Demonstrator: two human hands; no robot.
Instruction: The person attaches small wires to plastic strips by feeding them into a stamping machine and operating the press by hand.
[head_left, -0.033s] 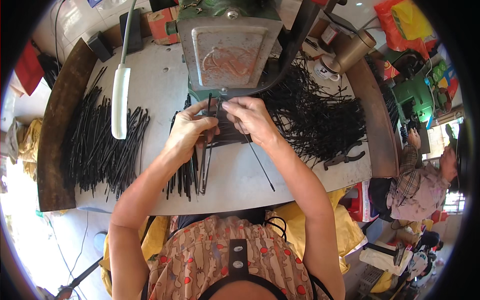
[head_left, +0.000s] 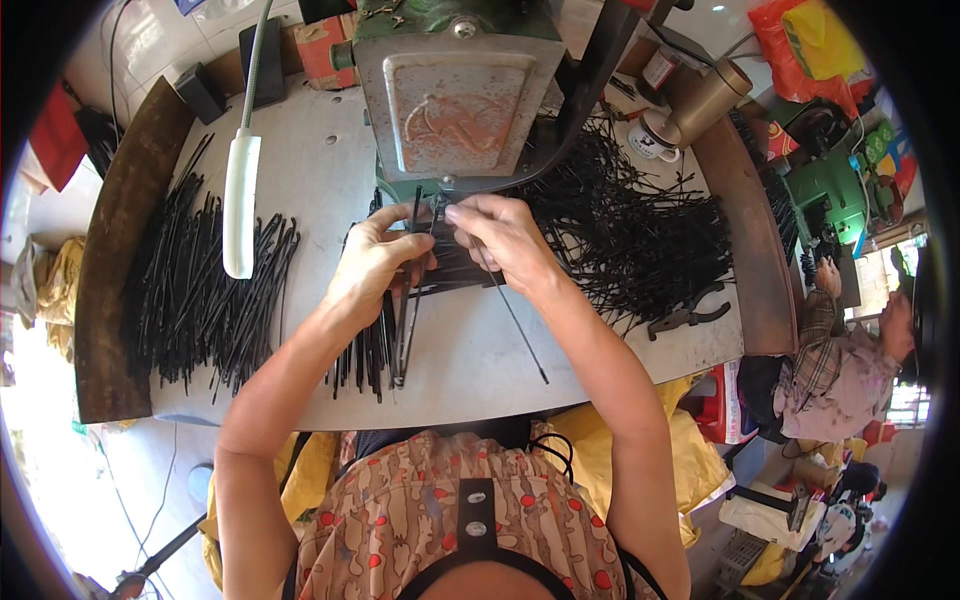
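My left hand [head_left: 380, 258] is closed around a few thin black rods [head_left: 409, 330], which hang from the fingers toward the near table edge. Close beside it, my right hand [head_left: 500, 238] pinches one thin black rod [head_left: 522, 332] that slants down to the right. Both sets of fingertips meet just under the front of a green machine [head_left: 460, 110] with a worn metal cover. What the fingertips touch there is too small to make out. A bundle of black rods [head_left: 372, 350] lies partly under my left wrist.
Rods lie in a row [head_left: 205, 290] at the left and a tangled heap [head_left: 630, 225] at the right. Pliers [head_left: 690, 315] rest near the right edge. A white lamp [head_left: 241, 210] overhangs the table [head_left: 480, 370]. A mug [head_left: 652, 138] and a co-worker [head_left: 835, 390] are rightward.
The lower ends of the rods in my left hand have swung slightly left. My right hand has barely moved and keeps its pinch.
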